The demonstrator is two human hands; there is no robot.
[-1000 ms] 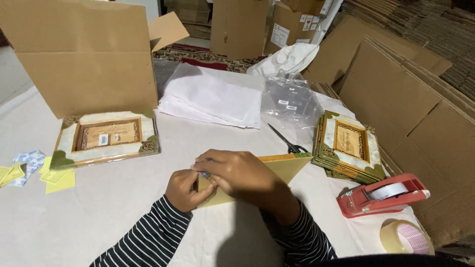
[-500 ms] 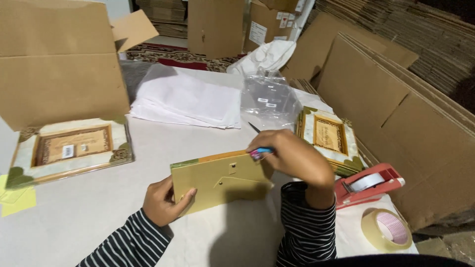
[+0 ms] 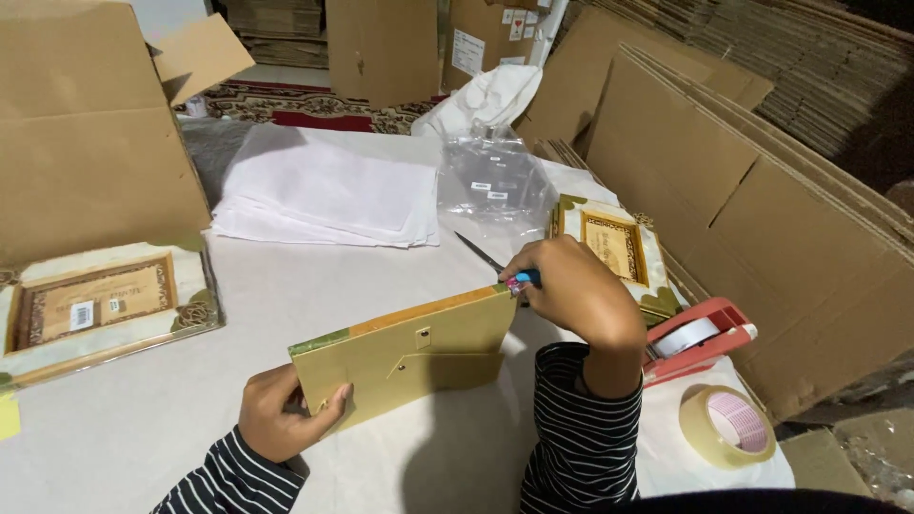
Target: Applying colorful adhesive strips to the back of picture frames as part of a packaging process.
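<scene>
— What's on the white table (image 3: 143,419)?
— A picture frame (image 3: 409,354) stands on edge, back facing us. The left hand (image 3: 281,416) grips its lower corner; the right hand (image 3: 571,290) is closed around a small blue-pink tool (image 3: 521,282) at its top corner.
— Around the frame?
— Behind it, white sheets (image 3: 324,195) and scissors (image 3: 479,254); right of it, a red tape dispenser (image 3: 700,335). Cardboard (image 3: 762,219) lines the room.

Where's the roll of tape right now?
In the head view, the tape roll lies at the table's right near corner, just below the red tape dispenser.
</scene>
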